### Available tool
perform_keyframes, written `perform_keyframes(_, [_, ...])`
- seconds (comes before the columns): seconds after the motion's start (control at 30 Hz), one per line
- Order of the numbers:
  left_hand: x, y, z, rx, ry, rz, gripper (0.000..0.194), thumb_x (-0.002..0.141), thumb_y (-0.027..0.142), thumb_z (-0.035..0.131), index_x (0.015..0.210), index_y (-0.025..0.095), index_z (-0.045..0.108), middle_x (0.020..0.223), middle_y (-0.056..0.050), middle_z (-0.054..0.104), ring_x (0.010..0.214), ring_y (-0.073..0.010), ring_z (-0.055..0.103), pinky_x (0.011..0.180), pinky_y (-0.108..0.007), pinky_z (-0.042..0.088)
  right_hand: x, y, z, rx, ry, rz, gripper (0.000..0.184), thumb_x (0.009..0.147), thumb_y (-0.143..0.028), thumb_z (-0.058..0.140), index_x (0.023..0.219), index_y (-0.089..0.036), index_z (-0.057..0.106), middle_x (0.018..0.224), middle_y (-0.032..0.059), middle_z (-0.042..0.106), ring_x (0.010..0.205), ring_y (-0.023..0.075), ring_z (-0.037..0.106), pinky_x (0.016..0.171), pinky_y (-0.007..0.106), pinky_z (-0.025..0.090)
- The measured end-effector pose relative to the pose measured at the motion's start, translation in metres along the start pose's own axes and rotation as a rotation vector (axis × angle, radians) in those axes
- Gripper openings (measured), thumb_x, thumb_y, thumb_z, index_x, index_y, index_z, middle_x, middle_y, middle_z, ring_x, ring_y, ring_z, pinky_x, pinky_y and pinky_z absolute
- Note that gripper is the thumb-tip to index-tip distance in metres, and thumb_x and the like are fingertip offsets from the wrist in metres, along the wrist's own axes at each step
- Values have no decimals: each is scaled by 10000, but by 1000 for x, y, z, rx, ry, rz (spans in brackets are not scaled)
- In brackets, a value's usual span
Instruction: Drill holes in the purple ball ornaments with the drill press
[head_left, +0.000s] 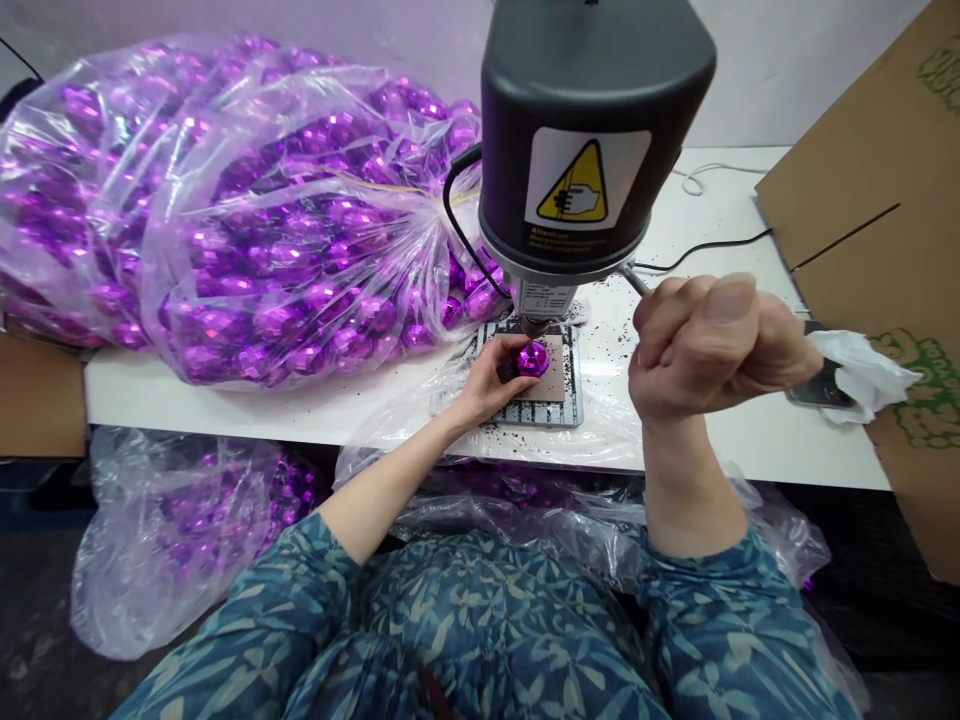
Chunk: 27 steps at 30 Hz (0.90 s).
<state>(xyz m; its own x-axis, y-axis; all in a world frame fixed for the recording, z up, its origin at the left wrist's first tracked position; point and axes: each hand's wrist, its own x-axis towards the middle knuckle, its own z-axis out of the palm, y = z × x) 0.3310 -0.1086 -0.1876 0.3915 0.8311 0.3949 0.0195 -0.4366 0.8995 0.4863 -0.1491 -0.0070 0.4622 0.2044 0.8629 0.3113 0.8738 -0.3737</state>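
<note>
A shiny purple faceted ball (532, 358) rests on a small brown board (553, 385), right below the chuck (535, 326) of a black-topped drill press (596, 90). Thumb and fingers of my left hand (491, 380) pinch the ball from its left side. My right hand (705, 345) is raised at the right of the machine, its fingers curled around the end of the feed lever (634, 280); most of the lever is hidden by the fist. Under the board lies the slotted metal base (571, 405), strewn with dark shavings.
A big clear bag (300, 210) full of purple balls fills the left of the white table (225, 405). Another bag (202, 510) hangs below the edge. Cardboard boxes (855, 180) stand at right, near a phone (821, 385) under a crumpled white tissue (862, 375).
</note>
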Motion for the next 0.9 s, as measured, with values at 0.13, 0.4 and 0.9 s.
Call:
perform_keyframes(0.13, [0,3,0,-9,4,-8,553,821,389,834,1267,229,550,1293,-133,617,1294,-297,610,1133,-523,487,-4,7,-4,47,-48,-139,549,902,-257,569,556,-178,149,379,-82,179,292,31,223,330,244,214])
perform_keyframes(0.4, [1,6,-1,-1,5,8,548,827,420,821,1257,218,549,1268,-128,618,1252,-287,626,1108,-510,504,-9,15,-8,38,-94,-244,533,870,-147,533,542,-198,115,350,-74,207,279,61,172,300,292,170])
perform_keyframes(0.9, [0,20,0,-8,86,-43,526,798,393,849,1211,223,571,1241,-114,663,1179,-260,670,1053,-477,552,46,-4,25,45,-66,101,493,854,-339,693,494,-223,377,393,-71,373,319,68,333,355,298,225])
